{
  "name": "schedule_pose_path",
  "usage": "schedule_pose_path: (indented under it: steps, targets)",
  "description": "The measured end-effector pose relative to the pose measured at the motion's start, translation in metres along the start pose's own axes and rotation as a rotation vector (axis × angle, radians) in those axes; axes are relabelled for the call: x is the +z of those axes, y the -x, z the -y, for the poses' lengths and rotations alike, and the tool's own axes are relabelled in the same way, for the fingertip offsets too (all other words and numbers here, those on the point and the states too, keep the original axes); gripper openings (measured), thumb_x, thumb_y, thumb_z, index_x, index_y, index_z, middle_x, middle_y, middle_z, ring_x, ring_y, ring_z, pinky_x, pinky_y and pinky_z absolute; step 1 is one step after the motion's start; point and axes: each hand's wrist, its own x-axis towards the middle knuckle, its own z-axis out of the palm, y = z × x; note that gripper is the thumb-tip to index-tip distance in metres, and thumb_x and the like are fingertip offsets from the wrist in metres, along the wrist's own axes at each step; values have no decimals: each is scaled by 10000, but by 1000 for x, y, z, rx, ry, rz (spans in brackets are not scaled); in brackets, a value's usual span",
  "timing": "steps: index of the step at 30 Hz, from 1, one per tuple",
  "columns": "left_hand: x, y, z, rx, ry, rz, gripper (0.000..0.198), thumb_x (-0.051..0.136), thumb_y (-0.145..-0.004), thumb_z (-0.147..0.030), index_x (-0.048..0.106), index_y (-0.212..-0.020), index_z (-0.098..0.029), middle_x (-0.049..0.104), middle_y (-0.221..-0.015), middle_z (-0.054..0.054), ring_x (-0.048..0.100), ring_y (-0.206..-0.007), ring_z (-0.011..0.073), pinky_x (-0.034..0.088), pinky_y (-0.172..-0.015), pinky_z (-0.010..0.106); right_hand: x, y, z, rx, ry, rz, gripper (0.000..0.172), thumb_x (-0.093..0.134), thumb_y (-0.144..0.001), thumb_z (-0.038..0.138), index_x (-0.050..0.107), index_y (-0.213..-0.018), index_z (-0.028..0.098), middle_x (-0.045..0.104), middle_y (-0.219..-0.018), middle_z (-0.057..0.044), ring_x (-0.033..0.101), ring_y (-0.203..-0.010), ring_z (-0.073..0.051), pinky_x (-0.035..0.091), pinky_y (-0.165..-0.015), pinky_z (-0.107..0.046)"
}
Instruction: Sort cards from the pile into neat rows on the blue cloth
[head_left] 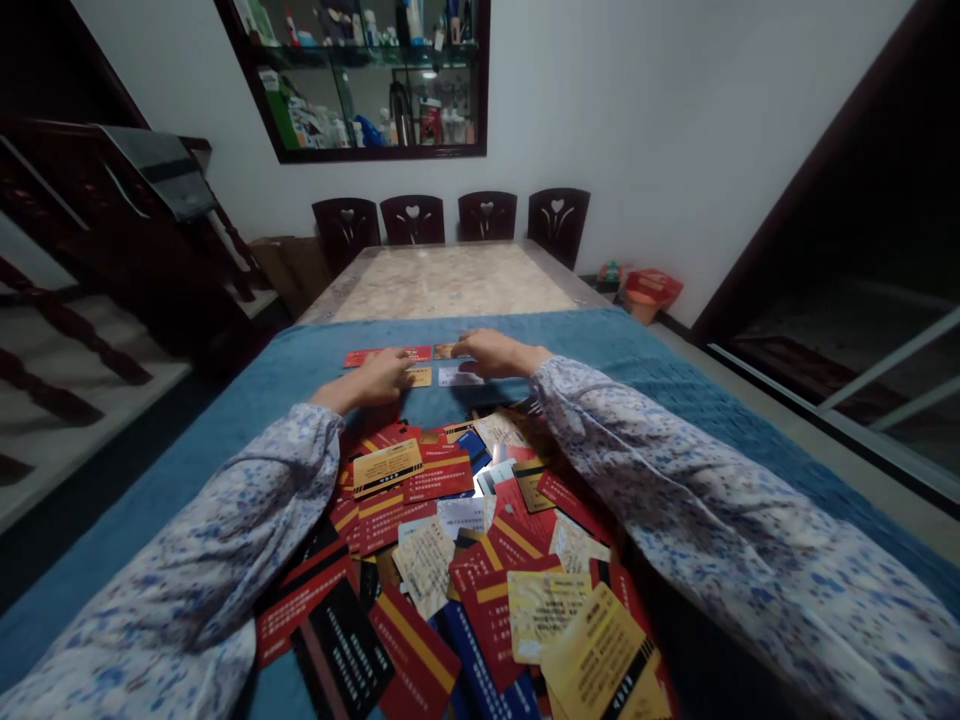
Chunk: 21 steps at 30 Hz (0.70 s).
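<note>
Near the far side of the blue cloth, my left hand (377,379) reaches over a small set of laid-out cards. Its fingertips rest at a yellow card (421,377), and its fingers look stretched out. Behind it lie red cards (364,357). Across a narrow gap, my right hand (491,352) has its fingers apart, over a brownish card (442,352) and a white card (456,377). Both hands partly hide these cards. Between my forearms spreads a heap of overlapping cards, including a red card (442,475), a black card (346,640) and a gold card (600,655).
The blue cloth (675,400) covers the near part of a long table (450,280). Several dark chairs (487,215) stand at its far end. A wooden railing (56,390) runs along the left. An orange bin (643,305) with a red bag sits on the floor at right.
</note>
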Motion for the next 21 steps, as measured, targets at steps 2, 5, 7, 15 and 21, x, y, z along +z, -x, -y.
schedule_pose_path:
  steps: [2,5,7,15,21]
  targets:
    - [-3,1,-11,32,17,-3,351,654,-805,-192,682,-1154,-192,642,-1261,117,580,-1199,283,471,-1032,361,-4,13,-4,5,6,-7,326,617,-946,219,724,-1244,143,718,-1234,-158,666,-1080,-255,445,-852,-308]
    - [-8,4,-29,67,29,-13,379,641,-810,-176,677,-1187,-184,633,-1278,127,561,-1226,303,463,-1041,392,-7,34,-9,11,-14,-51,324,613,-937,189,733,-1235,146,724,-1221,-151,665,-1072,-248,435,-846,-302]
    - [-11,5,-41,90,34,-19,388,628,-813,-153,678,-1196,-183,628,-1283,129,559,-1235,309,463,-1039,403,-7,48,-10,24,-28,-65,315,609,-936,175,741,-1220,153,730,-1209,-144,667,-1062,-241,432,-849,-302]
    - [-14,10,-86,203,83,-26,389,603,-864,-114,664,-1245,-161,614,-1324,156,586,-1220,305,462,-1044,411,3,95,-12,44,-93,-124,276,625,-934,161,761,-1174,164,742,-1164,-131,675,-1050,-232,451,-858,-308]
    - [-13,16,-118,250,114,-12,347,579,-914,-184,665,-1248,-146,642,-1280,157,612,-1175,293,474,-996,377,18,117,-9,25,-144,-164,214,642,-931,173,778,-1095,179,749,-1087,-120,677,-970,-209,443,-812,-298]
